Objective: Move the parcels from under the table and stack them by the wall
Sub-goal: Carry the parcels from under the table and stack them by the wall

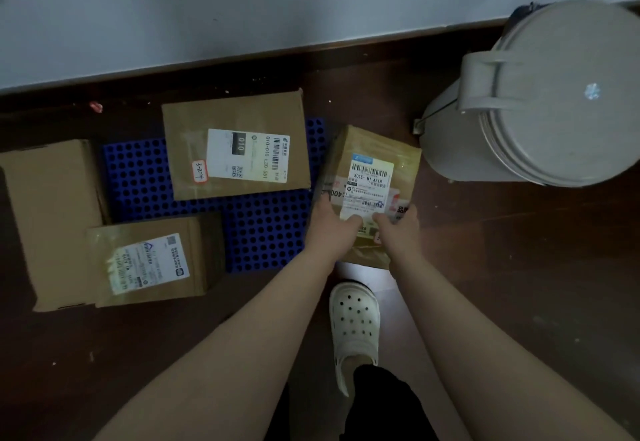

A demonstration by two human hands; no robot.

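Our left hand (pixel 330 229) and right hand (pixel 398 229) grasp the near end of the small taped parcel (pixel 372 170), one at each near corner with the thumbs on its top face. We judge that this two-sided hold keeps it level for setting down. The parcel is at the right edge of the blue perforated mat (pixel 263 233), partly beyond it; we cannot tell whether it rests yet. The 010-labelled parcel (pixel 235 143) lies flat at the mat's far edge. At the near left corner a third labelled parcel (pixel 149 260) touches a plain brown box (pixel 52 219). All lie singly, so stacking looks not yet begun. The mat probably keeps cardboard off the dark wooden floor (pixel 519 267). The pale wall (pixel 242 8) is just beyond, a grey pedal bin (pixel 540 94) is to the right, and our white clog (pixel 355 330) is below.
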